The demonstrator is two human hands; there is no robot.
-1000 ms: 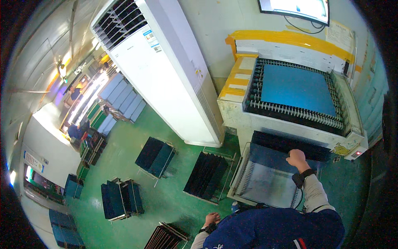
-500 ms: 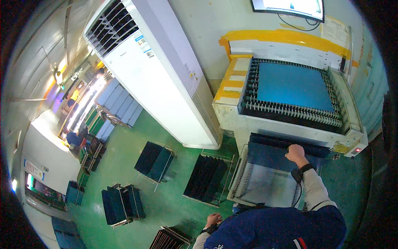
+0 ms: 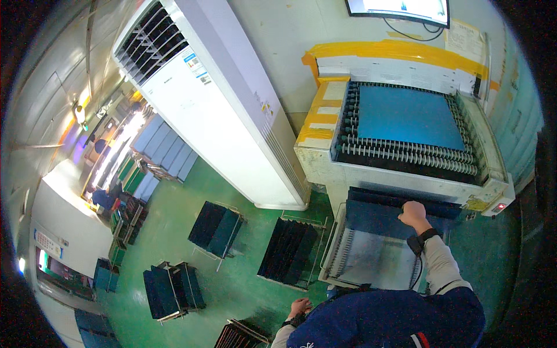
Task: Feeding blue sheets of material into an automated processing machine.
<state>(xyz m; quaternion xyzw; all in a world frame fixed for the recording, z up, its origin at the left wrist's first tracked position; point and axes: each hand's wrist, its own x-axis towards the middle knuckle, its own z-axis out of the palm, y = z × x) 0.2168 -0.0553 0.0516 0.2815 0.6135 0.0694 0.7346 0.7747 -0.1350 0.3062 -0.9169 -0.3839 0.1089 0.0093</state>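
My right hand [image 3: 413, 216] is closed on the upper edge of a dark blue panel [image 3: 371, 219] that leans in a white-framed rack [image 3: 332, 255] below the machine. More dark panels [image 3: 377, 196] stand just behind that one. My left hand [image 3: 300, 305] is low beside my body, away from the rack, its fingers curled with nothing visible in them. On the machine's rollers [image 3: 406, 153] above lies a flat blue panel [image 3: 409, 116]; neither hand touches it.
Wire racks of dark panels stand on the green floor to the left: one rack [image 3: 287, 252] beside the machine, others [image 3: 214, 229] [image 3: 173, 290] farther off. A tall white air conditioner [image 3: 232, 116] rises behind them. A screen [image 3: 400, 7] hangs above the machine. People [image 3: 103, 199] are far left.
The blue panel on the rollers has shifted slightly toward the back. My hands keep their places. The view has turned a little, and a far person in yellow is no longer visible.
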